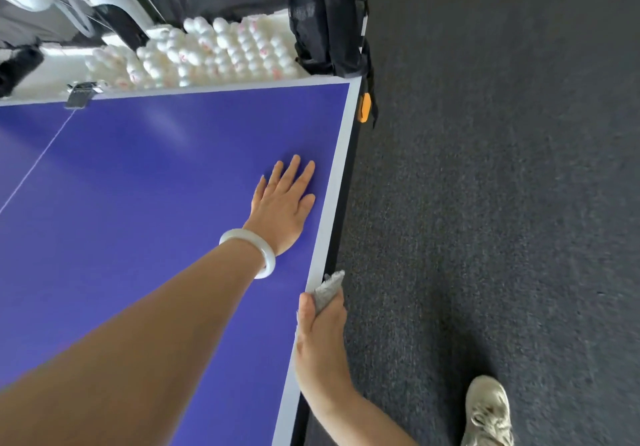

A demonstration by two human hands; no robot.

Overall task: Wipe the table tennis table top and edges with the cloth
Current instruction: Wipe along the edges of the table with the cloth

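Observation:
The blue table tennis table [145, 175] fills the left of the view, its white border and dark side edge running down the right. My left hand [282, 206] lies flat on the top near that edge, fingers straight, a pale bangle on the wrist. My right hand [320, 334] grips a crumpled grey-white cloth [329, 289] against the table's side edge, thumb on the white border, fingers hidden below the edge.
A tray of several white balls [214, 54] sits beyond the far end, with a black net frame [329, 19] at the corner. An orange clamp [363, 107] is on the side edge. Dark carpet [502, 185] lies right; my shoe [488, 414] is at bottom right.

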